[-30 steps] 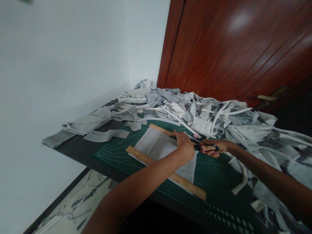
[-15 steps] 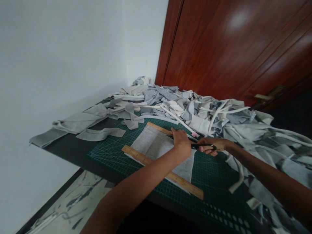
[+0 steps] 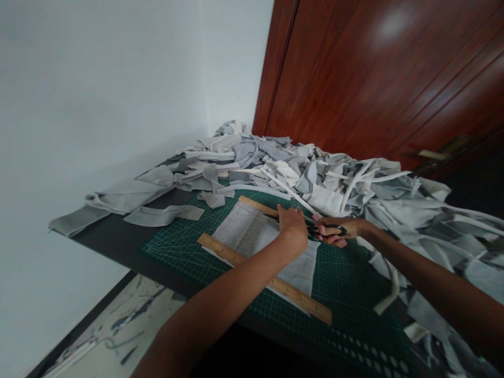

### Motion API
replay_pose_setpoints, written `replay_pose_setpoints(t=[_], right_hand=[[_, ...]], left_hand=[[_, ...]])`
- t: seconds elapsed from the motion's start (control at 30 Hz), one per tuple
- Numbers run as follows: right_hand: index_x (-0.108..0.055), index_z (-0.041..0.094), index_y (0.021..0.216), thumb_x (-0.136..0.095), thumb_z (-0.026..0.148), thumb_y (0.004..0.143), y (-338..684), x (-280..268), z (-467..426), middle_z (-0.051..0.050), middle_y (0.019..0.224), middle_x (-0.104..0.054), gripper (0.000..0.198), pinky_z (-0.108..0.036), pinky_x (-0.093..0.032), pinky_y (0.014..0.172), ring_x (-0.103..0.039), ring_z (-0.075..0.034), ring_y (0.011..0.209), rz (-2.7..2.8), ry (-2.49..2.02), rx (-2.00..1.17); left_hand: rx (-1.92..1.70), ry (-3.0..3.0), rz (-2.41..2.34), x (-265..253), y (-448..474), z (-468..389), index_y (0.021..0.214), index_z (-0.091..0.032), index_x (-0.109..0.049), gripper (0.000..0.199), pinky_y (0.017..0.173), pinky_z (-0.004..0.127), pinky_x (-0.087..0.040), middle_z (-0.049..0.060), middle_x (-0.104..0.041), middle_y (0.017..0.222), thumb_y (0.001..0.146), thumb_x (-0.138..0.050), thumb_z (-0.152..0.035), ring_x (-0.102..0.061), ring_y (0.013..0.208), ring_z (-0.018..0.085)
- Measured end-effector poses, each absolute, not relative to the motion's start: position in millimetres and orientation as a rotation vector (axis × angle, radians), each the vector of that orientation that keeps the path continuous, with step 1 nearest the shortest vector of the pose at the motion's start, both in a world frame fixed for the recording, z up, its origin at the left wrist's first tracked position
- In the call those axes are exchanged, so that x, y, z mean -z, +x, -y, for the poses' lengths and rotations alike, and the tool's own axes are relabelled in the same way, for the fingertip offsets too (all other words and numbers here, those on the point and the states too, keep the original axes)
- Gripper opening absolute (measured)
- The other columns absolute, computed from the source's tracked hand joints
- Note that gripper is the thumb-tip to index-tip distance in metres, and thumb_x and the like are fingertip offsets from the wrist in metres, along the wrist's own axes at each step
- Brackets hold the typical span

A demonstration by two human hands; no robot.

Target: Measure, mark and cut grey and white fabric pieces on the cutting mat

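A piece of light grey cloth lies on a green cutting mat. One wooden ruler crosses its near edge and a second wooden ruler lies along its far edge. My left hand presses down at the far ruler, fingers spread apart, the fingertips partly hidden. In my right hand is a pair of scissors with a black handle. Its blades run left along the far ruler at the cloth's far edge, partly behind my left hand.
A large heap of grey and white cloth scraps covers the table's back and right side. More strips lie at the left. A white wall and a wooden door stand behind. Scraps litter the floor.
My right hand has shifted slightly left and away from me with the scissors, and more of the blade shows left of my left hand. The left hand stays about where it was.
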State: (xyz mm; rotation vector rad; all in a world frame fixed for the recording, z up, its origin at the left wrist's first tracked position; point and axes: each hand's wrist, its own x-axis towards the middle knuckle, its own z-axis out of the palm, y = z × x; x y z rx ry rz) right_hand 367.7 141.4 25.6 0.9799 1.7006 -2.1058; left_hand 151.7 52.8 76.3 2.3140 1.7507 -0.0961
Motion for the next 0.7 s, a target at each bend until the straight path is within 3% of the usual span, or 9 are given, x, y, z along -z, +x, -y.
replay_pose_setpoints(t=[0.23,0.7], right_hand=[[-0.051,0.019,0.091,-0.070,0.080,0.083,362.3,-22.2,-138.8,0.013,0.056,-0.038,0.064,-0.016,-0.033,0.034,-0.032,-0.003,0.037,-1.644,0.966,2.148],[-0.050,0.020,0.094,-0.067,0.079,0.086,367.8,-22.0,-131.2,0.012,0.058,-0.040,0.062,-0.017,-0.034,0.036,-0.033,-0.004,0.037,-1.658,0.953,2.200]], left_hand=[[0.043,2.307,-1.774,-76.6,149.4,-51.3,0.167,-0.012,-0.027,0.064,0.124,0.048,-0.032,0.020,-0.068,0.138,0.105,-0.044,-0.013,-0.062,0.134,0.027],[0.044,2.313,-1.764,-75.4,149.0,-50.7,0.167,-0.012,-0.026,0.067,0.122,0.047,-0.034,0.019,-0.068,0.139,0.103,-0.045,-0.013,-0.062,0.132,0.027]])
